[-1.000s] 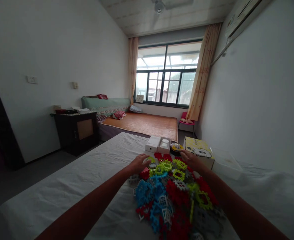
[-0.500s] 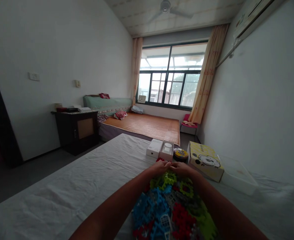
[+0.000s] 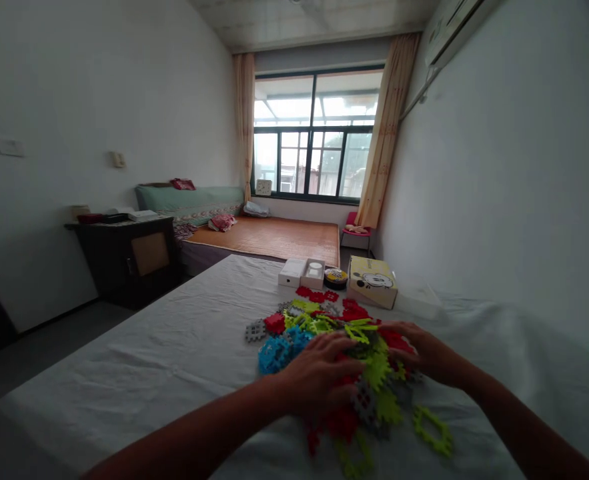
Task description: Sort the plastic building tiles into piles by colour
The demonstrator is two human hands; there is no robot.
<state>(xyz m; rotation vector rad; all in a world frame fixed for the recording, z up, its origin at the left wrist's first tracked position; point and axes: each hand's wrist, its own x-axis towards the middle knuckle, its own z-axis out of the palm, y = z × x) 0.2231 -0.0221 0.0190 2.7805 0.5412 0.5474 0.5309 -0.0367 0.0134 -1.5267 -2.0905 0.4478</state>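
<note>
A loose heap of plastic building pieces with notched edges covers the bed sheet in front of me. My left hand (image 3: 319,373) lies over the heap with its fingers spread, beside the blue pieces (image 3: 277,353). On the heap's right side, my right hand (image 3: 421,350) is open, its fingers stretched over a red piece (image 3: 397,341) and next to lime green pieces (image 3: 359,330). A grey piece (image 3: 255,331) sits at the left edge. Nearest me on the right is a lime green frame piece (image 3: 433,430). Both hands cover some of the pieces.
Behind the heap stand a white box (image 3: 291,273), an open box with a round white item (image 3: 315,268), a round black-and-yellow tin (image 3: 335,277), a yellow cartoon box (image 3: 373,281) and a pale translucent tray (image 3: 419,299). The wrinkled white sheet (image 3: 149,367) stretches left.
My hands were together at the far side of a compact mass of pieces; now they are apart over a spread-out heap. The view has turned a little to the right.
</note>
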